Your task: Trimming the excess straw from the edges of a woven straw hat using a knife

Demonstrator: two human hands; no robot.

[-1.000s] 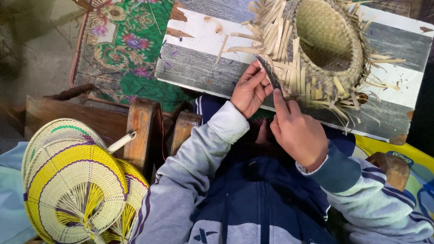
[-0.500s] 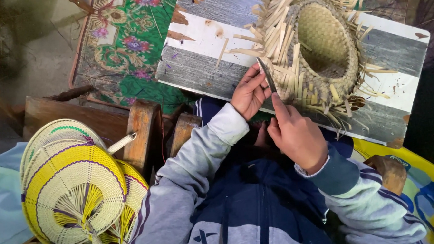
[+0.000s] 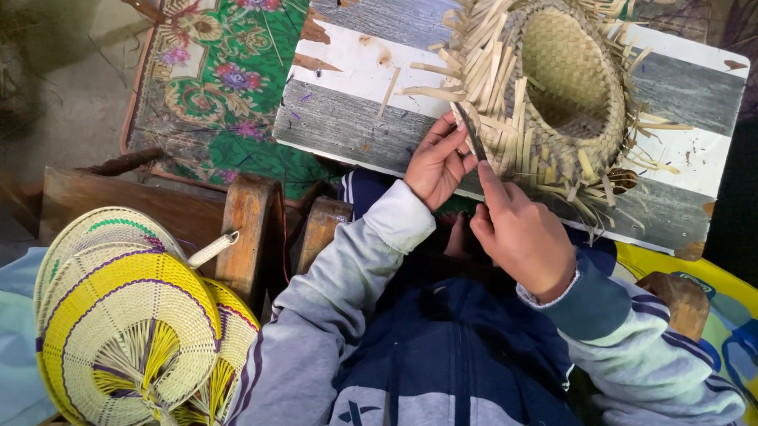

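At worktop edge: your two hands meet at near rim of the woven hat (image 3: pixel 569 77), which lies crown-down, opening up, on the grey-and-white striped board (image 3: pixel 348 95).
Left hand: left hand (image 3: pixel 438 161) fingers bent round loose straw ends (image 3: pixel 484 72) at the brim, pinching them beside the blade; grip closed on the straw as far as I can tell.
Right hand: right hand (image 3: pixel 523 232) closed on a thin dark blade (image 3: pixel 469 131), forefinger laid along its back, tip pointing up into the strips.
Changed: vs. a sec ago, hat + board sit a bit lower/left in view and the blade tip has crept slightly up along the brim; hands barely shifted vs. half a sec ago.
Meaning: looks like slow trimming or tucking work at one spot of the brim, w/ many ragged ends all round it not yet dealt with – my read only.
Hidden: blade handle buried in your palm; exact strip under the blade can't be made out; left thumb hidden behind fingers.
Cut off: hat's far rim + board's top run out of frame.
Nearby: stack of yellow woven fans (image 3: pixel 129 335) at lower left, well apart; floral mat (image 3: pixel 211 75) under the board.
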